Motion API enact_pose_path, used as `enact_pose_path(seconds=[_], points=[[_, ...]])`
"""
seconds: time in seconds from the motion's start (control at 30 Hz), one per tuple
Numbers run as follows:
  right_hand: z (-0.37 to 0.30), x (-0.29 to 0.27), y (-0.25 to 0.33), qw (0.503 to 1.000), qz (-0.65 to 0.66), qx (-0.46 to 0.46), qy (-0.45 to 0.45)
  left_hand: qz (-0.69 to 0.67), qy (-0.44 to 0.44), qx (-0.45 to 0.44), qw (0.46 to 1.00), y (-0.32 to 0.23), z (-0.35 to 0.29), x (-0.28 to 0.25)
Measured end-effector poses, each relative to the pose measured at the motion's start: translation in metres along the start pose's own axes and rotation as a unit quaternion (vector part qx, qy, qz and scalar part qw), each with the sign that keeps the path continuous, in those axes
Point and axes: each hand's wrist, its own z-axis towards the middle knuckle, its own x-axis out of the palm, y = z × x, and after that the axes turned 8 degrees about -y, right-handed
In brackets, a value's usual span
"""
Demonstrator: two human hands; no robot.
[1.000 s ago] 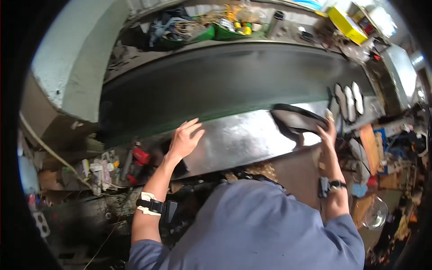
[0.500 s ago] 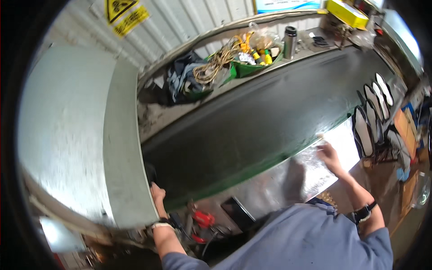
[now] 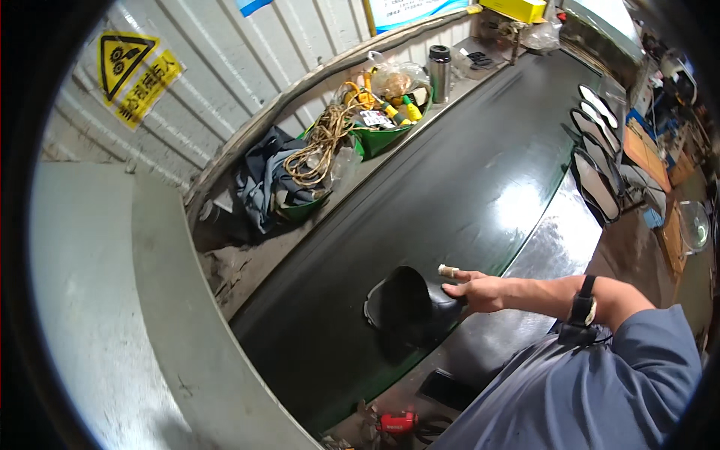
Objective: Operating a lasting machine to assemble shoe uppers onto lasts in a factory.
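Note:
A black, hollow piece that looks like a shoe upper (image 3: 382,301) is over the dark conveyor belt (image 3: 322,330), its wide opening facing up. My right hand (image 3: 484,292) grips its right edge between thumb and fingers. The index finger, wrapped in pale tape near the tip, points left past the thumb. Whether the piece rests on the belt or is lifted just off it, I cannot tell. My left hand is out of view.
A grey metal housing (image 3: 154,300) covers the belt's left end. Several black shoe pieces with pale soles (image 3: 596,187) lie at the right. Behind the belt stand a steel flask (image 3: 439,79) and a green container (image 3: 382,141) with tools. A red tool (image 3: 397,421) lies near a dark phone (image 3: 448,390).
My right hand has moved left from the shiny metal edge and now holds the black piece over the belt. My left hand, earlier beside the housing, has left view. The view has shifted.

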Motion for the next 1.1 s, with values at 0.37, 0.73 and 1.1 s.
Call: enact_pose_path(seconds=[0.37,0.73,1.1], points=[[-0.068,-0.064,0.032,0.995,0.078,-0.058,0.010,0.007,-0.012,-0.128,0.992,-0.034,-0.020,0.015],[-0.130,-0.158,0.013,0.966,0.137,-0.218,-0.031,-0.189,-0.091,0.265,0.941,-0.091,-0.239,-0.101],[-0.165,-0.218,0.012,0.969,0.165,-0.184,-0.029,-0.334,-0.014,0.740,0.584,-0.172,-0.586,-0.222]])
